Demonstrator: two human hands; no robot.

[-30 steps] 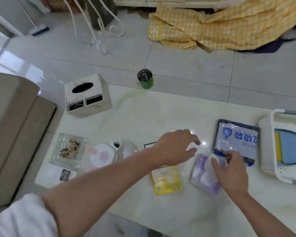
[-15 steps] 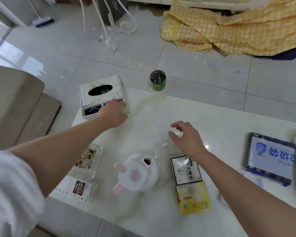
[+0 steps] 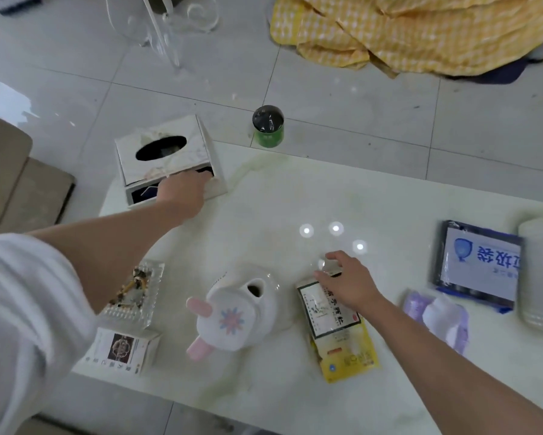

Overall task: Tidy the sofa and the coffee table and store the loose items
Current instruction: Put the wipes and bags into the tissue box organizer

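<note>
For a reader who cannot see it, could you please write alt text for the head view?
A person's left hand reaches into a tissue box's front slot while the right hand pinches a small packet on a cluttered white coffee table.

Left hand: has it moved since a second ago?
Yes. The left hand went from beside the packets up to the tissue box front.

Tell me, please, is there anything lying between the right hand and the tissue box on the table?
Nothing visible does. The right hand rests on a packet, and the bare tabletop runs from there to the tissue box. The left hand is already at the box's front compartment.
</note>
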